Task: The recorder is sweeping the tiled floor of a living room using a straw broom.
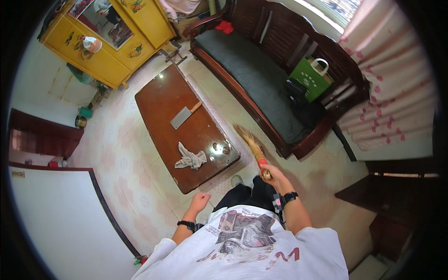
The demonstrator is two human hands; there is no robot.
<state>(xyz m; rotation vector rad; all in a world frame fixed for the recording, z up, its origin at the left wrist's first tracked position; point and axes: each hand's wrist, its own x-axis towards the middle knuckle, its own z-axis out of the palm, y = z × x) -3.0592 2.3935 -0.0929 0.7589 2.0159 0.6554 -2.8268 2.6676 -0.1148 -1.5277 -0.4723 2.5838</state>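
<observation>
While your right hand (276, 176) grasps the straw broom (254, 148) by its red-bound handle (262, 163), the bristles (244, 134) point forward and a little to your left.

From this grip the broom extends away from you, its long axis almost parallel to the long edge of the brown table (161, 98), in the gap between this table and the wooden bench (242, 67). Whether its tips touch the floor (221, 102), I cannot tell. Your right hand is the nearer one; your left hand (200, 201) is apart from the broom, just beside the table's closest corner, with its fingers curled in and no object showing. On the tabletop, the cleaver (181, 118) and the crumpled cloth (191, 159) lie to the left of the broom, the cloth closer to you.
</observation>
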